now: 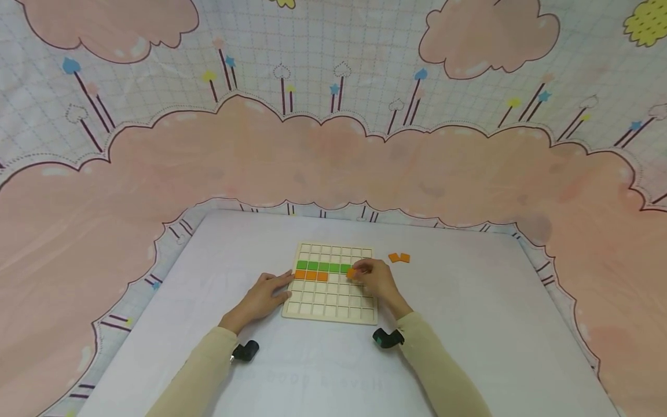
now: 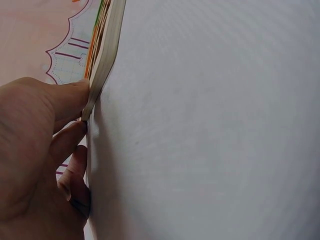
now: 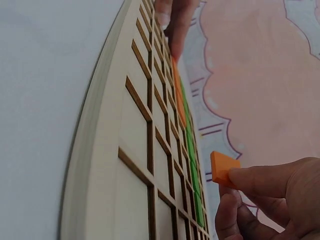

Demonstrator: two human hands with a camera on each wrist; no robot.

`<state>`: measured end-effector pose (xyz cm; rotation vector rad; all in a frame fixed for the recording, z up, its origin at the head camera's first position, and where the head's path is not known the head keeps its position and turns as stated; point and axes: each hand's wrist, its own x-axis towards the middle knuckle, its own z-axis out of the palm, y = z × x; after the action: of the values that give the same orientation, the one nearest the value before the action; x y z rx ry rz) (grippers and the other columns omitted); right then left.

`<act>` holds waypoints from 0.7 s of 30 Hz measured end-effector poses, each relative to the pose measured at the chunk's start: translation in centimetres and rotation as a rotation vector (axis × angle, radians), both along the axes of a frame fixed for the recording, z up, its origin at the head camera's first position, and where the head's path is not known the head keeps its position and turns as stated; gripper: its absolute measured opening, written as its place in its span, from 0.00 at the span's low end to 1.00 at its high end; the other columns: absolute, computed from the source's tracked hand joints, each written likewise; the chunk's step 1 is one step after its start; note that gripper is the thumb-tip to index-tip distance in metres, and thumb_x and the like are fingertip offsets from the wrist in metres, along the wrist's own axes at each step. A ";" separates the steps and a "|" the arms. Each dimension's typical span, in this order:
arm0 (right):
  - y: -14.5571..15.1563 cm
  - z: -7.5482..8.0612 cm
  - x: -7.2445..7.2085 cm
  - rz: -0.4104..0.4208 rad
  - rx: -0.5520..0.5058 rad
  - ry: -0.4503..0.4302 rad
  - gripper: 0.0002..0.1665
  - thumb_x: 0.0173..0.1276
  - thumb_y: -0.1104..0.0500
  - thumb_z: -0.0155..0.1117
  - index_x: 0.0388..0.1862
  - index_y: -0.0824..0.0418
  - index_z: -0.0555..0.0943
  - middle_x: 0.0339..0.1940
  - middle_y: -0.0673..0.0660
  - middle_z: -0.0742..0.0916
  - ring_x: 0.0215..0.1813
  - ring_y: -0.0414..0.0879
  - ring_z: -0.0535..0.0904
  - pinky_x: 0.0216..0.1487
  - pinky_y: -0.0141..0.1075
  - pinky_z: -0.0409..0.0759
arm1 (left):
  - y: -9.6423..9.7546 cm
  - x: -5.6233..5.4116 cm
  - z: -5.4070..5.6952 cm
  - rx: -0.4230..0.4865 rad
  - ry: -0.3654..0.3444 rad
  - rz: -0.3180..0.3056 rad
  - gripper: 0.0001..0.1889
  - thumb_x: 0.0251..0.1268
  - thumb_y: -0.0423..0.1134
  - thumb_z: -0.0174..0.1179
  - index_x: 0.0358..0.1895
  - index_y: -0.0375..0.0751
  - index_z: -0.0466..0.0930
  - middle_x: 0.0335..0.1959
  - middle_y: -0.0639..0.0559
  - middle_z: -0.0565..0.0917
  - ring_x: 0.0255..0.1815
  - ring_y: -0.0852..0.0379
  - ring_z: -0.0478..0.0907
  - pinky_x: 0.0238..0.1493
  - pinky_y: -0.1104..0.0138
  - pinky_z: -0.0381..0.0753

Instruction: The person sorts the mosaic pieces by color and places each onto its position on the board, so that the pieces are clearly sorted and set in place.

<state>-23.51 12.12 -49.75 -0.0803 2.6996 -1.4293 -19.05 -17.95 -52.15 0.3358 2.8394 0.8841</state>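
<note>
A pale wooden grid board (image 1: 325,311) lies flat on the table. Several green square tiles (image 1: 321,267) line one of its rows, and three orange tiles (image 1: 311,275) fill the left part of the row nearer the person. The left hand (image 1: 261,298) touches the board's left edge with thumb and fingers, also in the left wrist view (image 2: 30,135). Between thumb and fingertips, the right hand (image 1: 376,279) pinches an orange square tile (image 3: 224,169) over the right part of the board. In the right wrist view this tile appears apart from the grid.
Two loose orange tiles (image 1: 405,258) lie on the white table (image 1: 469,324) beyond the board's right edge. A black wrist device (image 1: 388,338) is at the right sleeve, another (image 1: 246,351) at the left. Behind the table hangs a patterned cloth (image 1: 333,162).
</note>
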 end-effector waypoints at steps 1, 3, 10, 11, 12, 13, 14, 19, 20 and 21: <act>-0.2 0.0 0.0 0.005 0.004 0.006 0.08 0.62 0.64 0.70 0.41 0.59 0.87 0.38 0.55 0.89 0.38 0.45 0.79 0.42 0.36 0.78 | 0.0 0.0 0.0 -0.001 0.000 -0.001 0.28 0.71 0.45 0.59 0.72 0.48 0.67 0.77 0.56 0.62 0.59 0.52 0.65 0.60 0.51 0.72; -0.6 -0.1 0.0 0.015 0.009 0.008 0.08 0.62 0.64 0.70 0.41 0.58 0.87 0.38 0.54 0.89 0.38 0.44 0.79 0.43 0.37 0.78 | 0.0 0.0 0.0 -0.003 -0.003 -0.001 0.28 0.71 0.45 0.59 0.72 0.48 0.67 0.77 0.56 0.62 0.59 0.52 0.65 0.59 0.51 0.72; -2.0 0.1 -0.1 0.057 0.011 0.003 0.07 0.64 0.62 0.69 0.41 0.56 0.87 0.40 0.53 0.89 0.41 0.45 0.80 0.47 0.39 0.79 | -0.1 -0.1 0.2 -0.012 -0.004 0.005 0.28 0.71 0.45 0.58 0.72 0.49 0.67 0.77 0.56 0.62 0.59 0.52 0.65 0.60 0.51 0.72; -2.1 0.1 -0.2 0.061 0.015 0.006 0.07 0.65 0.61 0.69 0.41 0.55 0.87 0.40 0.53 0.89 0.41 0.45 0.80 0.47 0.40 0.79 | 0.0 -0.1 0.2 -0.012 -0.003 0.007 0.28 0.71 0.45 0.58 0.72 0.49 0.67 0.77 0.56 0.62 0.59 0.52 0.65 0.60 0.51 0.72; -2.3 0.1 -0.2 0.062 0.019 0.007 0.06 0.65 0.61 0.69 0.41 0.55 0.87 0.40 0.52 0.89 0.41 0.44 0.80 0.47 0.39 0.79 | 0.0 -0.1 0.2 -0.011 -0.003 0.009 0.28 0.71 0.44 0.59 0.72 0.49 0.67 0.77 0.56 0.62 0.59 0.52 0.65 0.60 0.50 0.72; -2.4 0.1 -0.2 0.063 0.024 0.010 0.06 0.65 0.61 0.69 0.41 0.55 0.88 0.39 0.52 0.89 0.40 0.44 0.80 0.46 0.39 0.79 | 0.0 -0.1 0.2 -0.010 -0.005 0.010 0.28 0.71 0.44 0.59 0.72 0.49 0.67 0.77 0.56 0.62 0.59 0.52 0.65 0.60 0.50 0.72; -2.6 0.0 -0.3 0.067 0.026 0.014 0.06 0.65 0.61 0.69 0.41 0.55 0.88 0.39 0.52 0.89 0.40 0.44 0.80 0.46 0.39 0.79 | 0.0 -0.1 0.2 -0.009 -0.010 0.012 0.28 0.71 0.45 0.59 0.72 0.49 0.67 0.77 0.57 0.62 0.59 0.52 0.65 0.60 0.50 0.72; -3.1 -0.5 -0.5 0.075 0.017 0.021 0.06 0.65 0.63 0.68 0.39 0.55 0.88 0.39 0.52 0.89 0.40 0.44 0.80 0.45 0.39 0.79 | 0.1 -0.1 0.1 -0.007 -0.023 0.016 0.28 0.71 0.44 0.59 0.72 0.49 0.67 0.78 0.57 0.62 0.60 0.52 0.65 0.60 0.51 0.71; -3.1 -0.6 -0.5 0.075 0.016 0.022 0.06 0.65 0.63 0.68 0.39 0.55 0.87 0.38 0.52 0.89 0.40 0.43 0.80 0.45 0.38 0.79 | 0.2 0.0 0.1 -0.005 -0.025 0.017 0.28 0.71 0.44 0.59 0.72 0.49 0.67 0.78 0.58 0.62 0.60 0.52 0.65 0.60 0.51 0.71; -3.2 -0.7 -0.5 0.074 0.016 0.023 0.06 0.65 0.63 0.67 0.39 0.54 0.87 0.38 0.52 0.89 0.39 0.43 0.80 0.45 0.38 0.79 | 0.2 0.0 0.1 -0.002 -0.027 0.017 0.28 0.71 0.44 0.59 0.72 0.49 0.67 0.78 0.58 0.62 0.60 0.52 0.64 0.61 0.51 0.71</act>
<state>-23.99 8.88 -50.48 -0.1948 2.6950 -1.3947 -19.07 -17.79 -52.07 0.2976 2.8230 0.8816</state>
